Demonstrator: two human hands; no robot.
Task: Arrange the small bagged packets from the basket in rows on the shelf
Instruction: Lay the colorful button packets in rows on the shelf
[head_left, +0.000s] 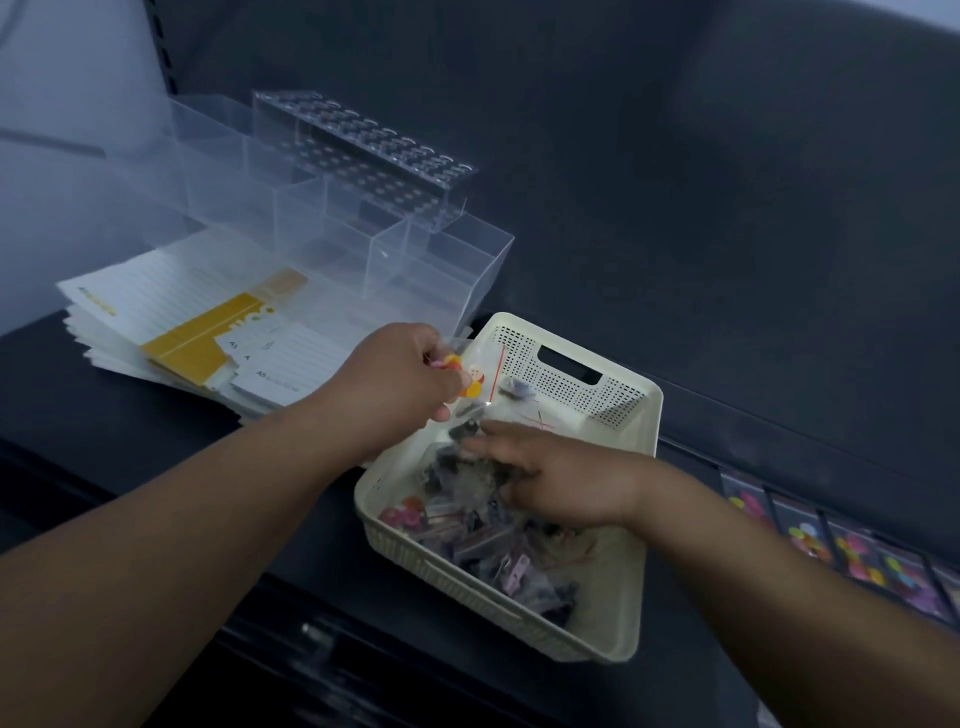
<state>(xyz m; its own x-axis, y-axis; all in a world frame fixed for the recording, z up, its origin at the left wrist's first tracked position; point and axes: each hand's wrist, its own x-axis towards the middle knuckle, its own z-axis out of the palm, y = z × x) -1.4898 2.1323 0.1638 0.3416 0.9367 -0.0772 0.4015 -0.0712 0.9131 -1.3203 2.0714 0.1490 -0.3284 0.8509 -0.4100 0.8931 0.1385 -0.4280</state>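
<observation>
1. The left grip (410, 374) is clenched on one clear packet (470, 382), pinched at its top edge. Yellow, orange and pink bits show through the plastic.
2. This packet hangs just to the right of the left grip, over the far left corner of the basket (618, 400).
3. The right grip (561, 478) is released. Its fingers are stretched out on the heap (498, 545) of packets inside the basket and touch them. The picture is blurred here.
4. The heap lies under and just nearer than the right grip and fills the near half of the basket.
5. The basket is cream, with a perforated far wall, and stands on the dark shelf (156, 441) below both grips.
6. Well to the right of the right grip, a row (852, 556) of packets with bright contents lies flat on the shelf.
7. Beyond the left grip stand clear boxes (332, 218). To its left lie stacked notepads (171, 317).
</observation>
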